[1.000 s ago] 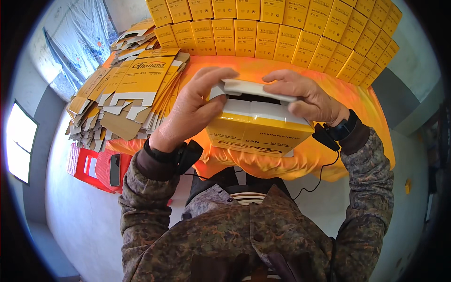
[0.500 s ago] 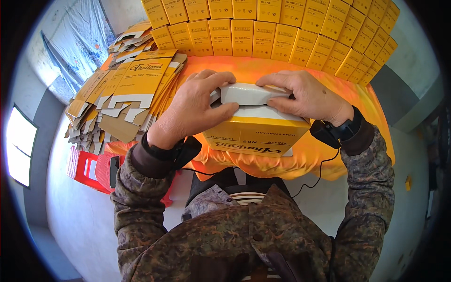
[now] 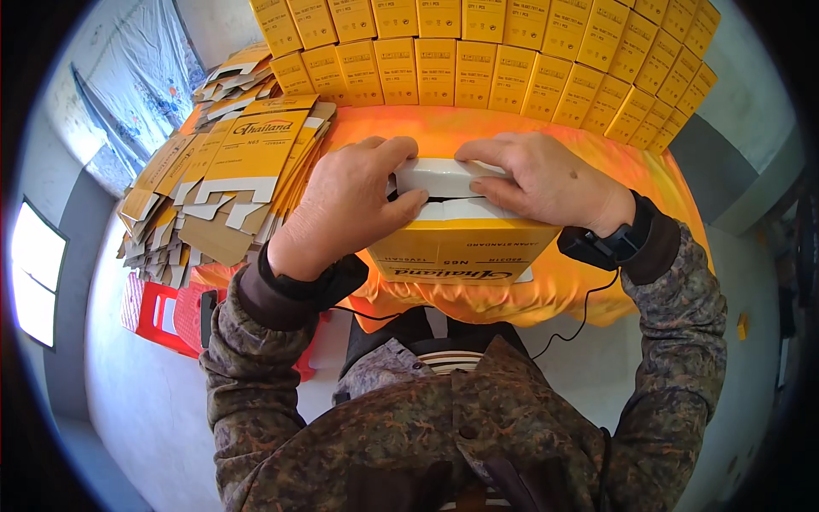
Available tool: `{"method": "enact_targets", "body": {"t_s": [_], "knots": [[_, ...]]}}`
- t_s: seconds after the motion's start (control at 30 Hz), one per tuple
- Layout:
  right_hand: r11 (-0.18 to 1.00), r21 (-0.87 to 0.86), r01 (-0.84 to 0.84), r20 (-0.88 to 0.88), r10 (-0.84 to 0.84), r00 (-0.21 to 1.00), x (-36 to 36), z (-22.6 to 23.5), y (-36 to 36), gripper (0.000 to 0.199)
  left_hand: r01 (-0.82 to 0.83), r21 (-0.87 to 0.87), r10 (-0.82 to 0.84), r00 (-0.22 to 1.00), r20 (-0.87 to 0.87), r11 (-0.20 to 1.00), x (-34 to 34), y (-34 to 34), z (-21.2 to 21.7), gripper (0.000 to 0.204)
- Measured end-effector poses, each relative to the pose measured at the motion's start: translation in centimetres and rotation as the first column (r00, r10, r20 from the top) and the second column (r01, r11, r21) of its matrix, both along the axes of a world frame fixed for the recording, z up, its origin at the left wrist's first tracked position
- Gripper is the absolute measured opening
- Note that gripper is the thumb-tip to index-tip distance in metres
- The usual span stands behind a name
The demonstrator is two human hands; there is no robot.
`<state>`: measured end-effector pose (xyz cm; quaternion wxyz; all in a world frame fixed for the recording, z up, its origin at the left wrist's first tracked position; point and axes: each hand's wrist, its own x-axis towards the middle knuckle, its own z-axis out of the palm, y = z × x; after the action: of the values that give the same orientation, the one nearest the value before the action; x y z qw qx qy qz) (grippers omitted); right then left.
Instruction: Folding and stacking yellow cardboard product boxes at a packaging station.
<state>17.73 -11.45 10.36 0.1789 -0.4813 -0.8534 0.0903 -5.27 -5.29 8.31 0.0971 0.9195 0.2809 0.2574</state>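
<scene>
A yellow cardboard box (image 3: 465, 247) stands at the near edge of the cloth-covered table, its dark lettering upside down to me. White inner board shows along its top, where a folded flap (image 3: 437, 177) is partly raised over a narrow dark gap. My left hand (image 3: 341, 192) grips the flap's left end between thumb and fingers. At the other end, my right hand (image 3: 550, 181) pinches the same flap, thumb on the near side and fingers over the far side. Part of the box's top lies hidden under both hands.
Stacked yellow boxes (image 3: 435, 72) line the back of the table. Flattened yellow cartons (image 3: 252, 141) pile up at the left. Below them stands a red plastic stool (image 3: 158, 311). An orange cloth (image 3: 614, 175) covers the table. A black cable (image 3: 589, 311) hangs from my right wrist.
Both hands have shifted slightly left with the flap between them. The flap leans a little differently, and a dark gap now shows more clearly along its near edge.
</scene>
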Motion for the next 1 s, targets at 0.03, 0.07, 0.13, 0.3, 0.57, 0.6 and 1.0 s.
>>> {"method": "enact_targets", "body": {"t_s": [0.03, 0.07, 0.13, 0.3, 0.57, 0.6, 1.0], "knots": [[0.999, 0.042, 0.018, 0.107, -0.023, 0.994, -0.3, 0.2, -0.1, 0.027, 0.012, 0.035, -0.015, 0.997, 0.080, 0.999, -0.1, 0.1, -0.6, 0.029], [0.999, 0.042, 0.015, 0.106, -0.020, 0.994, -0.4, 0.3, 0.0, 0.027, 0.021, 0.071, -0.032, 0.987, 0.160, 0.997, -0.2, 0.1, -1.1, 0.028], [1.000, -0.015, 0.023, 0.075, -0.022, 0.997, -0.4, 0.4, 0.0, 0.024, 0.032, 0.108, -0.057, 0.969, 0.240, 0.994, -0.1, -0.3, -1.3, 0.027], [0.997, 0.065, 0.044, 0.078, -0.049, 0.996, 0.2, -0.3, 0.5, 0.022, -0.031, 0.474, -0.055, 0.985, 0.165, 0.880, -0.1, -2.7, -1.5, 0.033], [0.995, -0.035, 0.091, 0.124, -0.086, 0.989, -0.6, 0.3, 0.3, 0.023, 0.076, 0.444, -0.131, 0.987, 0.095, 0.893, 0.8, -3.4, -3.5, 0.041], [0.995, -0.035, 0.093, 0.122, -0.088, 0.989, -0.9, 0.5, 0.3, 0.023, 0.085, 0.432, -0.129, 0.989, 0.074, 0.898, 0.4, -3.6, -3.6, 0.041], [0.999, -0.004, -0.049, 0.173, 0.049, 0.984, -0.7, -0.4, 0.8, 0.019, 0.204, 0.335, -0.192, 0.979, -0.067, 0.920, 0.4, -2.7, -2.1, 0.034]]}}
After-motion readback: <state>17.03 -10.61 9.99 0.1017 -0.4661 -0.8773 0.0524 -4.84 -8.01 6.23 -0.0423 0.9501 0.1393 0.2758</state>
